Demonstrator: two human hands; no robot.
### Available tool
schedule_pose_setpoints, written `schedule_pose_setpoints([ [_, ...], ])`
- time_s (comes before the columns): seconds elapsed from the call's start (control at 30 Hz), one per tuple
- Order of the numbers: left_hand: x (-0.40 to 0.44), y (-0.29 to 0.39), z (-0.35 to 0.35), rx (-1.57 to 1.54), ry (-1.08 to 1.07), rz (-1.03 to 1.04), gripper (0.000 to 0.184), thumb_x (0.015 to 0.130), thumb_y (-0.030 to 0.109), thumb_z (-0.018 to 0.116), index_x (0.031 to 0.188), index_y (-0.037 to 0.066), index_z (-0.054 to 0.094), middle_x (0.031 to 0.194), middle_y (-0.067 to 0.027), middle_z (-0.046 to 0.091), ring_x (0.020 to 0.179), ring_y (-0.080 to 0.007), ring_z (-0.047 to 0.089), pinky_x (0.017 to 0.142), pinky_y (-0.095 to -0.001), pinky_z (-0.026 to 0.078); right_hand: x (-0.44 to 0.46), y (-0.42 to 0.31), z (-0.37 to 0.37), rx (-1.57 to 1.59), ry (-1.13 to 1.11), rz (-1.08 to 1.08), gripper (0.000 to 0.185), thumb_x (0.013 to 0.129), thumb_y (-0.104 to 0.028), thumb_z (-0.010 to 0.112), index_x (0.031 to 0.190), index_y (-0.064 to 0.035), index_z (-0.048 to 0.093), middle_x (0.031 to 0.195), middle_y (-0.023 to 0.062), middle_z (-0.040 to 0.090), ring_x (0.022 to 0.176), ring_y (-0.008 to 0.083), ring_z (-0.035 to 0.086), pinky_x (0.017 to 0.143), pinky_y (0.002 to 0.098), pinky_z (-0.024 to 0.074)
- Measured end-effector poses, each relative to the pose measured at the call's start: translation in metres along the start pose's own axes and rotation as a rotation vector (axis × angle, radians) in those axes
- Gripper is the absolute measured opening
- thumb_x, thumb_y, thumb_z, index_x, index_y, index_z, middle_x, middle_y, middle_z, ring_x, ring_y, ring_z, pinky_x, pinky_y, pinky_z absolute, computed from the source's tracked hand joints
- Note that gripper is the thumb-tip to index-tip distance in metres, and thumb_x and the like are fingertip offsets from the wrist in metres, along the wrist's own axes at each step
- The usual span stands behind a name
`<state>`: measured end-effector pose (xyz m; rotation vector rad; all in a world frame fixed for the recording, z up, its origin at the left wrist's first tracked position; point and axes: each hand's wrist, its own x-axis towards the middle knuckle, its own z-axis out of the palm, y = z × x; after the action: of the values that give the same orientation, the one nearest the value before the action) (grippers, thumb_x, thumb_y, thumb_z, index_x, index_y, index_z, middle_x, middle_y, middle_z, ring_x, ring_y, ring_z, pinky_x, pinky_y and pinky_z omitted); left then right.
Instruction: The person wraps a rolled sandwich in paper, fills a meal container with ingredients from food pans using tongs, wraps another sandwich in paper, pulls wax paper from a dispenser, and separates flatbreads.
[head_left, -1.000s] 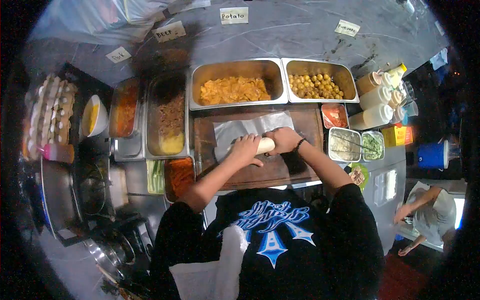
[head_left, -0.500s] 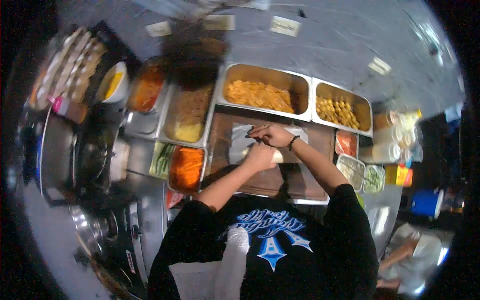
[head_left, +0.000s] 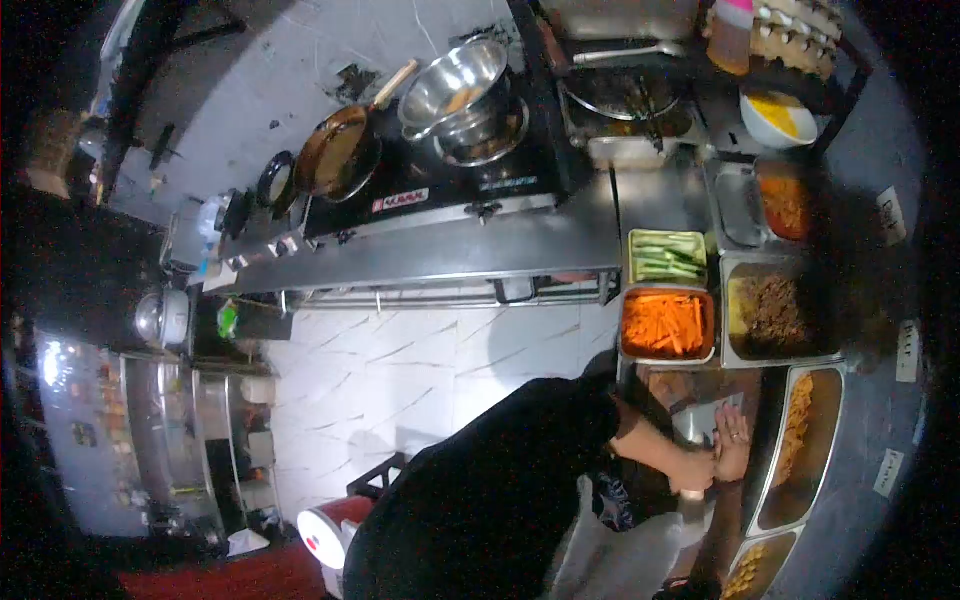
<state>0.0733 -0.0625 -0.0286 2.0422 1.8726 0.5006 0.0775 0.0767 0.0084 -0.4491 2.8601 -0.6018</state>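
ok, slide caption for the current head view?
Left hand and right hand together at a pale sheet on a board, near carrot sticks and cucumber sticks, stove farther off.

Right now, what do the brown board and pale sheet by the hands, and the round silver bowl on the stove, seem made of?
Brown board: perhaps matte wood, judging by colour. Pale thin sheet: smooth, greyish sheen; foil or coated paper, unclear. Round silver bowl: probably polished stainless steel, given bright reflections.

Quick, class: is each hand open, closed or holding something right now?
Left hand: over the pale roll; whether it grips cannot be told.
Right hand: open, fingers outstretched over the paper.
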Motion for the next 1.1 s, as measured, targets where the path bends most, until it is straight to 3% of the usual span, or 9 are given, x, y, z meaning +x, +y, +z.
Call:
schedule_pose_setpoints([
  [0.2,-0.006,0.0,-0.007,0.13,0.054,0.069,0.056,0.044,0.034,0.083,0.089,0.005,0.069,0.086,-0.0125,0.067,0.086,-0.0341,0.064,0.078,-0.0482,0.048,0.006,-0.001,0.001,-0.06,0.081,-0.02,0.046,0.092,-0.013,0.048,0.138,-0.0123,0.051,0.147,0.0077,0.044,0.139,0.029,0.036,0.115,0.047,0.0238],
  [0.23,-0.001,0.002,-0.008,0.082,-0.103,0.025,0.059,0.045,0.037,0.084,0.092,0.005,0.068,0.095,-0.0137,0.067,0.095,-0.0331,0.062,0.08,-0.048,0.047,0.004,0.0,0.002,-0.047,0.074,-0.004,0.046,0.092,-0.013,0.048,0.138,-0.0123,0.051,0.147,0.0077,0.044,0.139,0.029,0.036,0.115,0.047,0.0238],
  [0.37,0.001,0.005,0.009,0.12,-0.134,-0.02,0.058,0.049,0.038,0.086,0.1,0.016,0.068,0.114,-0.008,0.06,0.114,-0.0286,0.051,0.084,-0.0461,0.043,0.004,-0.006,-0.001,-0.035,0.025,0.088,0.043,0.095,-0.014,0.044,0.138,-0.0146,0.051,0.147,0.0065,0.044,0.138,0.0303,0.036,0.114,0.0481,0.0253],
  [0.43,-0.001,0.008,-0.005,0.032,-0.262,-0.111,0.058,0.05,0.04,0.085,0.101,0.022,0.067,0.097,-0.0049,0.065,0.103,-0.0263,0.057,0.083,-0.0486,0.041,0.004,0.001,0.003,-0.061,0.037,0.032,0.044,0.095,-0.015,0.045,0.139,-0.0154,0.051,0.147,0.0065,0.044,0.139,0.0307,0.036,0.114,0.048,0.0254],
  [0.67,-0.023,-0.003,-0.017,-0.126,0.002,0.007,0.038,0.053,0.027,0.08,0.088,0.018,0.068,0.077,-0.0106,0.066,0.077,-0.0323,0.065,0.071,-0.0478,0.049,0.006,0.001,0.002,0.008,0.092,-0.03,0.043,0.092,-0.009,0.05,0.135,-0.0073,0.051,0.142,0.0138,0.047,0.135,0.0384,0.038,0.112,0.0494,0.0294],
  [0.87,-0.034,-0.004,-0.061,-0.271,-0.069,-0.006,0.026,0.066,0.017,0.07,0.091,0.023,0.069,0.072,-0.0109,0.066,0.068,-0.0319,0.066,0.061,-0.048,0.052,0.007,-0.002,-0.005,-0.076,0.129,-0.112,0.044,0.093,-0.015,0.051,0.137,-0.0145,0.051,0.146,0.0038,0.044,0.136,0.0272,0.039,0.114,0.0417,0.0314],
  [0.9,-0.031,-0.005,-0.063,-0.211,-0.135,-0.015,0.041,0.062,0.023,0.078,0.102,0.022,0.069,0.079,-0.011,0.067,0.074,-0.0305,0.067,0.065,-0.0444,0.053,0.008,0.001,-0.001,-0.118,0.122,-0.122,0.044,0.093,-0.017,0.05,0.137,-0.0154,0.05,0.147,0.0031,0.043,0.136,0.0263,0.038,0.115,0.0418,0.0301],
  [0.93,-0.031,-0.005,-0.066,-0.195,-0.178,0.013,0.041,0.065,0.025,0.075,0.105,0.019,0.067,0.086,-0.0124,0.067,0.079,-0.0313,0.066,0.068,-0.0445,0.054,0.005,0.003,0.002,-0.122,0.144,-0.142,0.055,0.087,-0.02,0.054,0.14,-0.013,0.046,0.15,0.0049,0.039,0.139,0.0249,0.035,0.116,0.0408,0.0272],
  [1.1,-0.025,-0.001,-0.082,-0.051,-0.316,0.018,0.049,0.067,0.032,0.075,0.11,0.011,0.061,0.101,-0.0152,0.066,0.091,-0.0332,0.065,0.076,-0.0448,0.055,-0.003,0.002,0.004,0.051,0.219,-0.072,0.048,0.09,-0.02,0.054,0.137,-0.0174,0.049,0.15,0.0013,0.039,0.14,0.0235,0.034,0.117,0.0433,0.0261],
])
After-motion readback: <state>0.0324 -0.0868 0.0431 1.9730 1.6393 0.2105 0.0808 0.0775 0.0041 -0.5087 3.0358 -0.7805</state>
